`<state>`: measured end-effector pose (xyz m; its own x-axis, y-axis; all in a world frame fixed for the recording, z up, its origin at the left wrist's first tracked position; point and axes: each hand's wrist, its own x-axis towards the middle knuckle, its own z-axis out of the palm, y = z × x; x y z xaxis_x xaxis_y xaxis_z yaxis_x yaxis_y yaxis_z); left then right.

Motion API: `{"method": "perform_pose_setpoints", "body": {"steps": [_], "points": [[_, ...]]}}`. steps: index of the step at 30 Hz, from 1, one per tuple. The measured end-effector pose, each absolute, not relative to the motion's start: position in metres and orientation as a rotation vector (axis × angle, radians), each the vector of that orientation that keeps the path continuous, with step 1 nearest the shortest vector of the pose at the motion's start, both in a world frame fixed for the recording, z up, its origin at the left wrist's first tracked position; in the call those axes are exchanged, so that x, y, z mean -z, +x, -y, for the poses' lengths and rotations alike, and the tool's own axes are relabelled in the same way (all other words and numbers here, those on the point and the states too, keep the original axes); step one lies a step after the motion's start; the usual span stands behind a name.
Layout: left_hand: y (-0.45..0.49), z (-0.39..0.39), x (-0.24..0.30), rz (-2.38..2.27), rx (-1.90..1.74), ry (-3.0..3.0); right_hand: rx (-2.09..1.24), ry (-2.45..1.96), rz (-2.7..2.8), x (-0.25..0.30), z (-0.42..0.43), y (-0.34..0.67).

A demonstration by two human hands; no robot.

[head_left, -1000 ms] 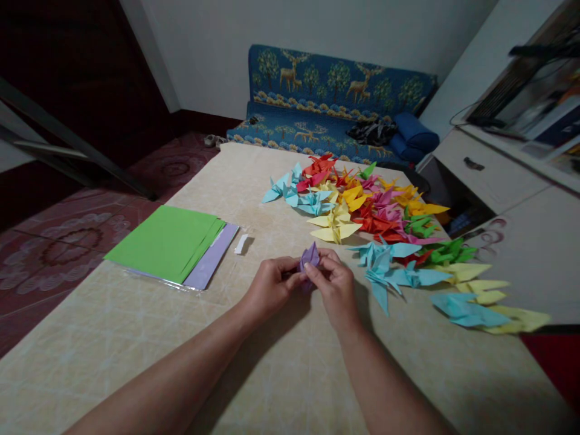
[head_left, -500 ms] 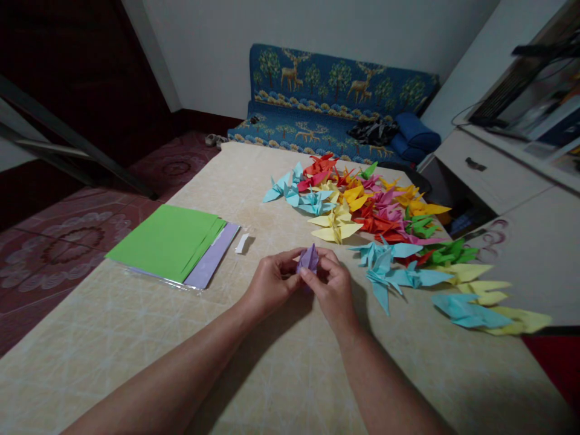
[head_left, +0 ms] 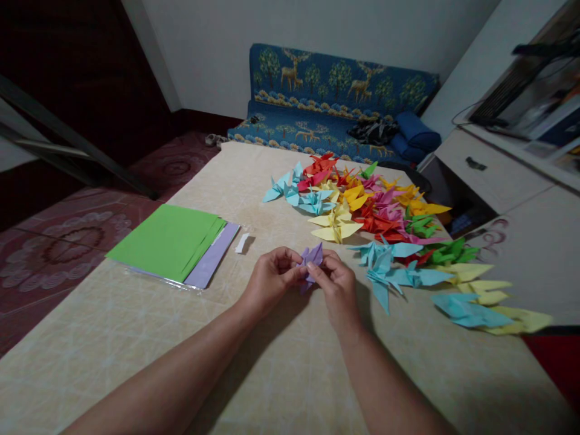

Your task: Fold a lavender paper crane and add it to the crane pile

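Between my two hands, just above the table, is a small purple origami crane (head_left: 312, 256) with its folded points showing between the fingers. My left hand (head_left: 277, 273) pinches its left side between thumb and fingers. On the other side my right hand (head_left: 336, 277) grips it, the thumb pressed on its front. The crane's outer edges are partly covered by my fingertips. Beyond and to the right lie many folded paper cranes; a light blue crane (head_left: 379, 266) is nearest to my right hand.
A stack of green paper (head_left: 165, 241) lies on purple paper (head_left: 212, 257) at the left of the table (head_left: 149, 356). A small white strip (head_left: 241, 243) is beside it. Yellow, red, orange and pink cranes (head_left: 385, 208) cover the right. Behind stands a blue patterned sofa (head_left: 312, 109).
The purple crane has opened from a narrow upright point into a wider shape with spread points. My hands have moved slightly apart, both still holding it.
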<state>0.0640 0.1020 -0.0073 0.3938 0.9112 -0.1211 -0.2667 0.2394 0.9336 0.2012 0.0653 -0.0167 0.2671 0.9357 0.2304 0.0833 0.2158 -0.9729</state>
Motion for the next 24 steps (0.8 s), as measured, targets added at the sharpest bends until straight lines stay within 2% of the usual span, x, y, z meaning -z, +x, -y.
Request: {"method": "perform_pose_setpoints", "body": {"steps": [7,24], "points": [[0.0596,-0.1055,-0.0005,-0.832,-0.961,0.934,-0.877,-1.158,1.144,0.0154,-0.0655,0.2022],[0.0598,-0.1063,0.0062,-0.738,-1.022,1.044,-0.79,-1.167,1.217,0.0132,-0.067,0.2024]]}}
